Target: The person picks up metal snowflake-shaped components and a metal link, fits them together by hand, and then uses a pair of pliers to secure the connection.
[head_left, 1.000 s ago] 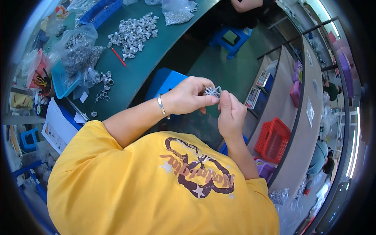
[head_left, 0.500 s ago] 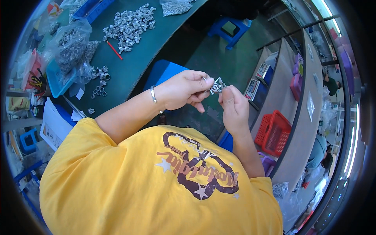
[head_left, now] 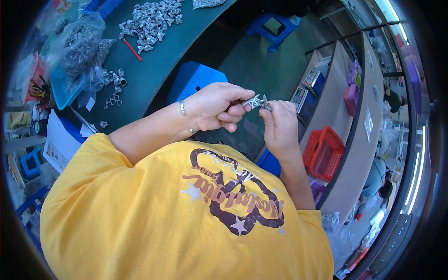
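In front of my chest, my left hand (head_left: 219, 109) pinches a small silver metal piece with pointed prongs (head_left: 253, 101) between thumb and fingers. A metal bracelet (head_left: 182, 107) circles that wrist. My right hand (head_left: 281, 126) is closed just to the right, thumb and fingertips on a darker grey metal bit (head_left: 265, 103) that touches the silver piece. Whether that bit is a separate part or a tool tip, I cannot tell. A heap of similar silver pieces (head_left: 151, 23) lies on the green table, with a red pencil-like stick (head_left: 132, 50) beside it.
Clear bags of metal rings (head_left: 79, 49) rest by a light blue tray (head_left: 63, 95) on the table's left, near loose rings (head_left: 113, 100). A blue stool (head_left: 196, 79) stands beyond my left arm. Right of me are a red basket (head_left: 326, 154) and a long grey shelf (head_left: 347, 172).
My hands have drawn slightly apart, and the silver piece has turned between them. The whole view has shifted a little; the heap now sits higher and further left.
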### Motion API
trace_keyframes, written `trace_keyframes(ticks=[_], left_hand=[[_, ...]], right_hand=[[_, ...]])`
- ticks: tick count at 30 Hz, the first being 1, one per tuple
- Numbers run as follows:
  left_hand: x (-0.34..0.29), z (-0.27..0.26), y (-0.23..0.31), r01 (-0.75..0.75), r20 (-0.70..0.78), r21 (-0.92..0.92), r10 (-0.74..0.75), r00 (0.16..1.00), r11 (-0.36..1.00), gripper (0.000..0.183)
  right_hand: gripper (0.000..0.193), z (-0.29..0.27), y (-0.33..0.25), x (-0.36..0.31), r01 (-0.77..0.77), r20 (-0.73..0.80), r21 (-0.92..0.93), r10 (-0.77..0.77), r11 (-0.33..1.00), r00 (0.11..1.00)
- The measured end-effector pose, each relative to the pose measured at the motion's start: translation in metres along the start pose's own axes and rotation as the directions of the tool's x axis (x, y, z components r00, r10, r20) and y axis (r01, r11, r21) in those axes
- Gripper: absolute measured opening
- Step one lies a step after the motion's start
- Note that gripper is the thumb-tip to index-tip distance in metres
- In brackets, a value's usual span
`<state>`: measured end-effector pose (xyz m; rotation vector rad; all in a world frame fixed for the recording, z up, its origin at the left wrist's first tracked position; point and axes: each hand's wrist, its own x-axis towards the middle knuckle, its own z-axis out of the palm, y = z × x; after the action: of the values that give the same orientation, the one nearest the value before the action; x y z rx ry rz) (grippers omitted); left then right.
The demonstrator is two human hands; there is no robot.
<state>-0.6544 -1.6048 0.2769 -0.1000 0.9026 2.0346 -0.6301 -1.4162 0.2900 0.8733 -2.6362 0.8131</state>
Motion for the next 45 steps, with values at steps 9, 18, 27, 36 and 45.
trace_keyframes(ticks=[9,18,27,36,45], left_hand=[[-0.003,0.005,0.002,0.001,-0.05,0.268,0.013,0.999,0.963,0.026],[-0.006,0.008,0.007,-0.184,0.089,0.728,0.176,0.98,0.66,0.022],[0.001,0.002,0.007,-0.174,0.173,0.418,0.11,0.979,0.892,0.027],[0.003,0.001,0.003,-0.11,0.251,0.209,0.055,0.966,0.972,0.026],[-0.004,0.012,0.004,-0.198,0.197,0.383,0.13,0.972,0.902,0.021]], right_hand=[[0.011,-0.019,0.007,0.004,0.209,0.074,-0.244,-0.196,0.947,0.978],[0.019,-0.032,-0.006,-0.006,-0.245,0.253,0.177,0.197,0.953,0.947],[0.012,-0.007,-0.009,-0.012,-0.44,0.133,0.638,0.473,0.632,0.871],[0.017,-0.006,-0.012,-0.015,-0.229,-0.151,0.535,0.358,0.813,0.921],[0.021,-0.023,-0.004,-0.009,0.235,-0.331,-0.05,-0.238,0.971,0.913]])
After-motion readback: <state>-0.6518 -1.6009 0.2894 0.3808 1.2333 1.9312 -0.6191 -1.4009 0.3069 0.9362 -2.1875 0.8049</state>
